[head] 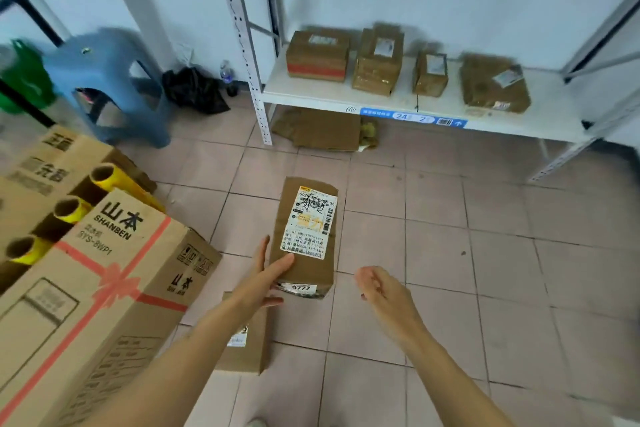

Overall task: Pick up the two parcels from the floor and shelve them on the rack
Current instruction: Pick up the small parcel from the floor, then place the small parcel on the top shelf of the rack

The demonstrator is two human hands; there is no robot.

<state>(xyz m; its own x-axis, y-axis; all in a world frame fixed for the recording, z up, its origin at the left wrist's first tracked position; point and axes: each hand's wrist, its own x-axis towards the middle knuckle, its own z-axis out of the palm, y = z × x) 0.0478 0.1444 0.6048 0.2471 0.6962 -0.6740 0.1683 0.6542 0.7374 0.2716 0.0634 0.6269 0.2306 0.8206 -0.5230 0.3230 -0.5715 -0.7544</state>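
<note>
Both forearms bare up to the frame edge, no sleeves showing. Left hand (pixel 268 279) and right hand (pixel 379 291) have no gloves, rings, watch or wristbands afaict. Nails look short & plain, tho it's a bit blurry.

Pink tiled floor (pixel 450 253), pale blue wall (pixel 450 3), blue plastic stool (pixel 110 80) at left

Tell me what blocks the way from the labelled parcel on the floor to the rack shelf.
Nothing visible does. Bare floor tiles lie between the labelled parcel and the white rack shelf. Four parcels already sit on the shelf, but its front edge and the gaps between them are free. The left hand touches the parcel's near end.
</note>
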